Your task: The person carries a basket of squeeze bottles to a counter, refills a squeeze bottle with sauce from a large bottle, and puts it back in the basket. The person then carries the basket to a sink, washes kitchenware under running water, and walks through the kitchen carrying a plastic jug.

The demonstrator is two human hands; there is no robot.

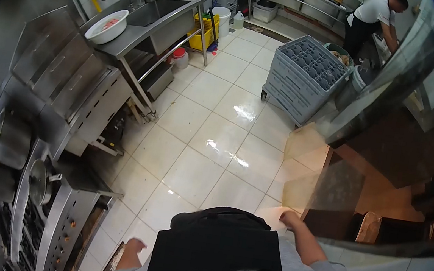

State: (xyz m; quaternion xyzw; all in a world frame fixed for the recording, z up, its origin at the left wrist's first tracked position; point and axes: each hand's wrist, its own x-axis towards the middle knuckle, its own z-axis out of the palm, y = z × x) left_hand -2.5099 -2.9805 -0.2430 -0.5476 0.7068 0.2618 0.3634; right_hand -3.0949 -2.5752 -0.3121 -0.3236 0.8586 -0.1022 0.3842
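My left hand [135, 246] hangs low at my side, just above the tiled floor [184, 170]. Its fingers are loosely bent and apart, and nothing shows in them. Held out to the other side, my right hand [289, 219] is near the dark counter with the glass front [326, 189]. It is small and blurred, so I cannot make out how its fingers lie; no object shows in it. A black apron [218, 246] covers my chest over a grey shirt.
A stove [57, 224] with large pots [11, 140] lines the left. Beyond stands a steel sink [161, 22] with a white basin [106, 26]. Stacked grey glass racks [305, 81] on wheels stand ahead right. Another person [375, 19] leans over at the back right. The floor shines.
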